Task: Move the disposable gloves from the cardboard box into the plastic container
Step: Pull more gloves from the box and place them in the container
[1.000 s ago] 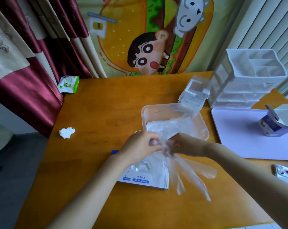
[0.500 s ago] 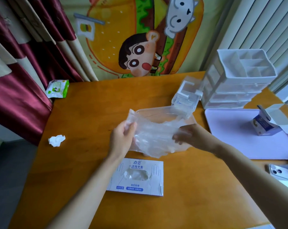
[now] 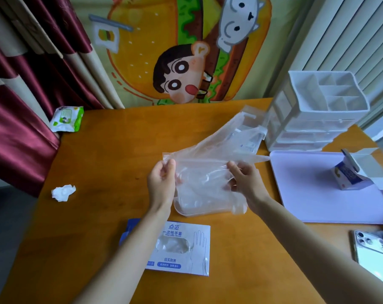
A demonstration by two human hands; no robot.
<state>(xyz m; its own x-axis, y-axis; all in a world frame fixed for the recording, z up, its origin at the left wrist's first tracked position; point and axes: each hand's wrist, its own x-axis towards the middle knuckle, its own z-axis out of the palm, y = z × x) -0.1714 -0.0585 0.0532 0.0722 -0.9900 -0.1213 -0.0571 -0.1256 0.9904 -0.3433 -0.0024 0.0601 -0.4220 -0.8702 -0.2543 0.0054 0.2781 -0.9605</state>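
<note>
— Higher now: we have lifted the gloves [image 3: 206, 163] and spread them wider above the container [image 3: 195, 212].
— Yes, our left hand [image 3: 162, 183] and right hand [image 3: 246, 183] each pinch an edge; the box [image 3: 186, 231] lies nearer us on the table [image 3: 98, 161].

Left hand [image 3: 161, 185] and right hand [image 3: 247, 183] pinch a clear glove [image 3: 208, 155] (stretched wide) over the plastic container [image 3: 186, 212].

the gloves [image 3: 206, 170] between the fingers of your left hand [image 3: 161, 187] and right hand [image 3: 247, 185] are clear and colourless. nearer you than your fingers, the cardboard box [image 3: 195, 229] is white with blue print. the table [image 3: 111, 163] is orange-brown wood grain. right of your right fingers, the tray [image 3: 313, 194] is pale lilac.
</note>
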